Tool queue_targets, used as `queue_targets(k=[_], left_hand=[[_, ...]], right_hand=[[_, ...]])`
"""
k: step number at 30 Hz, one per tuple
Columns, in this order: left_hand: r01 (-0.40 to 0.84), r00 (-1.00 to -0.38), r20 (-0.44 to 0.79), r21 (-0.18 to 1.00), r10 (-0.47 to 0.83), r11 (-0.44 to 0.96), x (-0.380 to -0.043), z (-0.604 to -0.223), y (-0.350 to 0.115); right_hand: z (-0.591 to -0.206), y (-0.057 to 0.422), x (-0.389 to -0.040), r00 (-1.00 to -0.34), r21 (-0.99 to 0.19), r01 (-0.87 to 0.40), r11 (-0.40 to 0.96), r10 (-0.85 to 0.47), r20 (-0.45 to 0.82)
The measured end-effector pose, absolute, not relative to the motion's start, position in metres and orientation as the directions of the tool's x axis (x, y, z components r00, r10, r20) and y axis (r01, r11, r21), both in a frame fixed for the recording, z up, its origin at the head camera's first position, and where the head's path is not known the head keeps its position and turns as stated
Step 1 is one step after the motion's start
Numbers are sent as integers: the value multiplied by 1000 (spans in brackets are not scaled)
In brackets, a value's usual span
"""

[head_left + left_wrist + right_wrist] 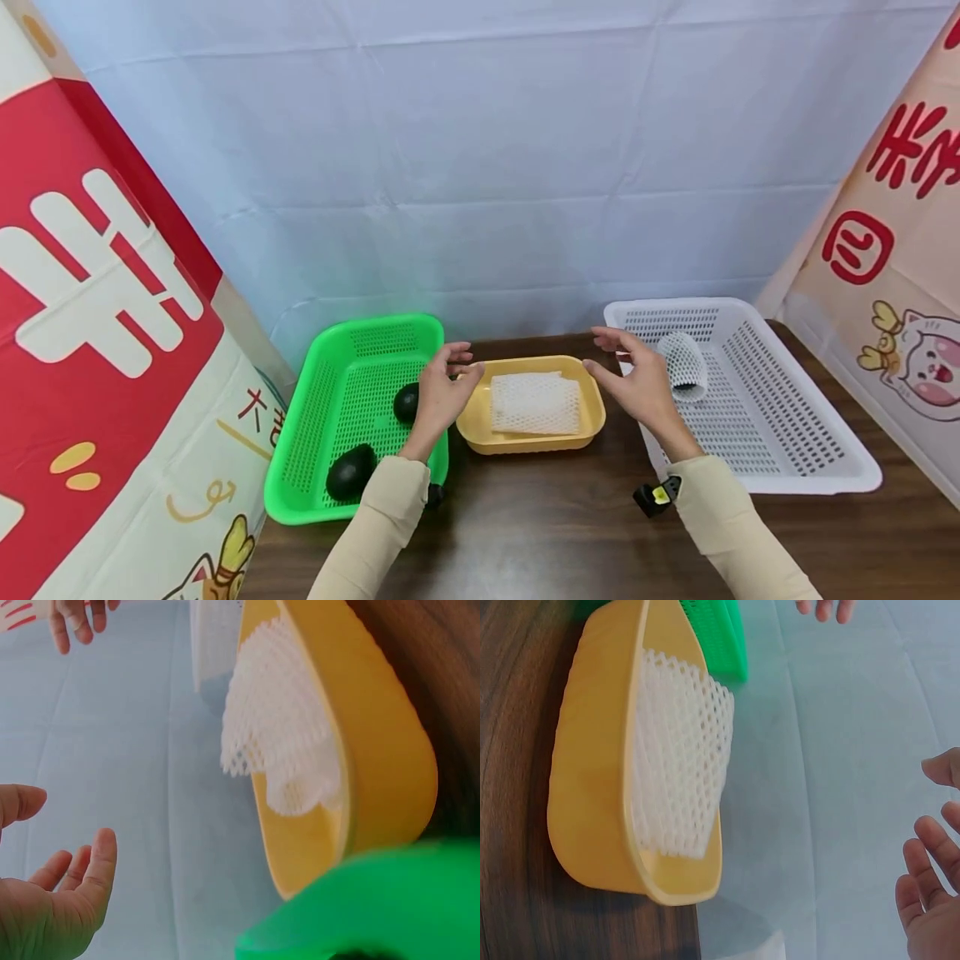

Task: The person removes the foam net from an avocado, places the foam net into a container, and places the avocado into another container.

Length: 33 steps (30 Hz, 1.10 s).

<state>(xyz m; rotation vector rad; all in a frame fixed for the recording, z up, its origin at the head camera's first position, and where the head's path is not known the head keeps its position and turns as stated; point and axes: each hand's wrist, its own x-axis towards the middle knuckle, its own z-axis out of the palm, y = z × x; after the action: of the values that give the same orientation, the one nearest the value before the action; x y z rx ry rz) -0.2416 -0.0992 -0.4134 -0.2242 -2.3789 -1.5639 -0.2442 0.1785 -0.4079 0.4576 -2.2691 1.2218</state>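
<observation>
Both hands hover over a yellow tub, apart from each other, with nothing in their grasp. White foam fruit nets lie flat in a stack inside the tub. My left hand is above the tub's left end, beside the green basket; its thumb and fingers are spread apart. Over the right end, near the white basket, is my right hand, its fingers loosely bent. In the left wrist view the left palm is bare, and the right wrist view shows the right hand's fingers holding nothing.
A green basket on the left holds two dark, rounded fruits, one near the front and another partly behind the left hand. In the white basket at right lies a dark item in a foam net. A cloth wall stands behind.
</observation>
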Motion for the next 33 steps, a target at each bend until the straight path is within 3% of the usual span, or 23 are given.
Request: queue_targets(k=[3, 10, 12, 19, 23, 33], left_hand=[[294, -946, 323, 876, -12, 382, -237, -418, -94], [293, -951, 310, 891, 8, 345, -229, -422, -76], [291, -952, 305, 894, 14, 341, -227, -422, -71], [270, -960, 278, 914, 17, 303, -223, -421, -55], [293, -955, 295, 911, 39, 291, -220, -421, -43], [309, -951, 293, 896, 99, 318, -209, -432, -16]], right_hand=[[-420, 189, -251, -796, -683, -540, 492, -35, 605], [-473, 224, -294, -750, -628, -521, 577, 41, 660], [-469, 229, -293, -747, -633, -521, 572, 53, 663], [-402, 213, -253, -771, -702, -490, 518, 118, 625], [-404, 224, -255, -770, -735, -500, 458, 153, 620], [-386, 245, -245, -785, -756, -384, 530, 244, 569]])
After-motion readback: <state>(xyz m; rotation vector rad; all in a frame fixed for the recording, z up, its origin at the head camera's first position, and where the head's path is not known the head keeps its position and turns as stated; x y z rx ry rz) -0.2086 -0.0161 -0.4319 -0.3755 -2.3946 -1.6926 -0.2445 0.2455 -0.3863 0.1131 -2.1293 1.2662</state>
